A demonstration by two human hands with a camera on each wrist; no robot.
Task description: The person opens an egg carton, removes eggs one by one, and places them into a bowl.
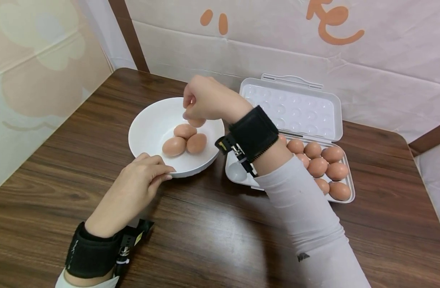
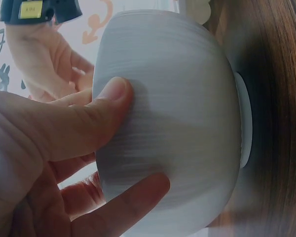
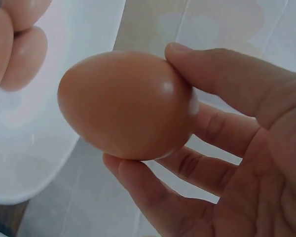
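1. The left hand [image 1: 137, 182] was seen resting on the counter [image 1: 54, 168] at the near wall of the white bowl [image 1: 144, 132], toward the counter's left side. Its thumb and fingers [image 2: 113, 96] were laid fairly straight against the outside of the bowl, steadying it rather than gripping it.
2. Three brown eggs [image 1: 185, 139] were lying together in the bowl, touching one another near its middle.
3. A fourth egg [image 3: 123, 103] was held over the bowl by the right hand [image 1: 205, 98], pinched between the thumb and curled fingers, just above the three already there.
4. The step in hand was judged to be the moving of eggs from the carton [image 1: 295, 116] to the bowl. A slow lowering was judged to be called for next, with the egg set onto bare bowl floor beside the others, not on top of them.
5. Open floor was seen in the bowl's left half. Its far rim lay near the counter's back edge.
6. The carton stood open just beside the bowl toward the counter's right back corner, its remaining eggs [image 1: 325, 168] partly hidden by the right forearm, so a return path was judged to be short.
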